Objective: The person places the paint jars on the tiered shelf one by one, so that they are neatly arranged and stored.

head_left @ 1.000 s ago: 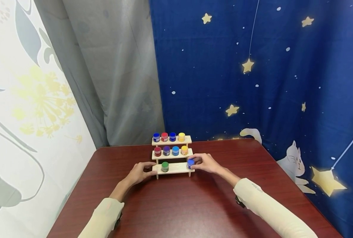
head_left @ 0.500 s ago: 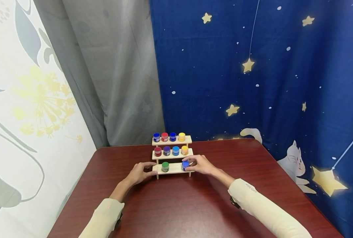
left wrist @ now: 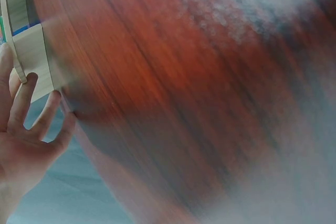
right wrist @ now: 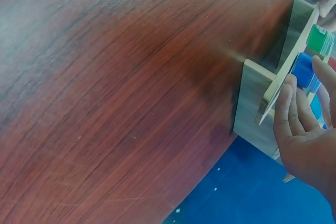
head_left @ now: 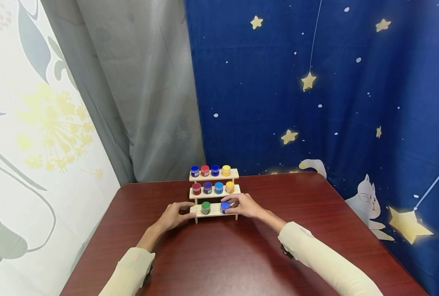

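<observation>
A three-tier wooden display rack (head_left: pixel 215 211) stands near the back of the table. In the head view my left hand (head_left: pixel 173 215) holds the left end of its lowest shelf, thumb at the front and fingers behind. The left wrist view shows this hand (left wrist: pixel 29 140) with its fingers against the rack's end. My right hand (head_left: pixel 246 204) pinches a blue paint jar (head_left: pixel 225 206) between thumb and fingers on the lowest shelf. Left of that jar sits a green paint jar (head_left: pixel 206 207), with a gap between them. In the right wrist view the blue jar (right wrist: pixel 303 69) is partly covered by fingers.
On the middle shelf stand dark red (head_left: pixel 196 188), purple (head_left: pixel 208 188), light blue (head_left: pixel 219 188) and orange-yellow (head_left: pixel 230 187) jars. The top shelf bears blue, red and yellow (head_left: pixel 226 170) jars. The brown table (head_left: pixel 219 255) ends behind the rack at curtains (head_left: pixel 241 102).
My right hand has moved the blue paint jar leftward along the lowest shelf, from its right end closer to the green jar. My left hand has stayed at the rack's left end.
</observation>
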Tool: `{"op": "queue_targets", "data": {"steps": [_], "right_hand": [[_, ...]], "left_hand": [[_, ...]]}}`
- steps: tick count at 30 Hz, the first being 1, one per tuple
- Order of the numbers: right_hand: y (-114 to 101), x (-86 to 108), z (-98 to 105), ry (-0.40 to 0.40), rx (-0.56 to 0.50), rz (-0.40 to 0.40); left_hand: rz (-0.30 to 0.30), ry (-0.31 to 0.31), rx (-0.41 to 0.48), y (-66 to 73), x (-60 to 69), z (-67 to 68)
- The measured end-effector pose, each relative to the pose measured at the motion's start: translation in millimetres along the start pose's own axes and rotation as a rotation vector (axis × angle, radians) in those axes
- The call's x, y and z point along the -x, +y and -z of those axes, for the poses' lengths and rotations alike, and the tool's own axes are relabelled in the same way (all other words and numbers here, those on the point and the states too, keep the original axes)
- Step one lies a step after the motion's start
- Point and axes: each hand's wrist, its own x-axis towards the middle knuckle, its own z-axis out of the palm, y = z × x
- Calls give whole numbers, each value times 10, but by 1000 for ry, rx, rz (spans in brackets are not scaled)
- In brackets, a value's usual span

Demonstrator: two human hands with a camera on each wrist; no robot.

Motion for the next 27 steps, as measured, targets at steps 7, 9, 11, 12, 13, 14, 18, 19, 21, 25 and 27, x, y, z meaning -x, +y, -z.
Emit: {"op": "queue_targets", "data": {"steps": [7, 9, 11, 12, 13, 14, 18, 19, 21, 25, 27], "right_hand": [[-63, -38, -56, -11, -31, 19], [-67, -50, -65, -7, -20, 24], [-68, -64, -71, -1, -5, 28], [-69, -70, -73, 2, 0, 25], [-69, -75, -75, 4, 4, 28], [-69, -81, -76, 4, 4, 27], [-72, -100, -86, -5, -14, 14], [-71, -102, -89, -7, -17, 10], [-70, -107, -94, -11, -18, -3], [-65, -106, -100, -11, -15, -12], [-59, -111, -105, -9, -15, -8]], "left_hand": [[-7, 1, 4, -7, 4, -14], [-9, 0, 2, -5, 4, -15], [-12, 2, 2, 0, 2, -13], [-12, 4, 2, 4, 1, -12], [-12, 5, 2, 7, 0, -11], [-13, 5, 2, 11, -1, -9], [-13, 2, 2, 7, -7, -8], [-14, 1, 2, 3, -7, -7], [-15, -1, 4, -3, -6, -7], [-16, -1, 3, -14, -2, -4], [-15, 0, 0, -19, -1, -5]]}}
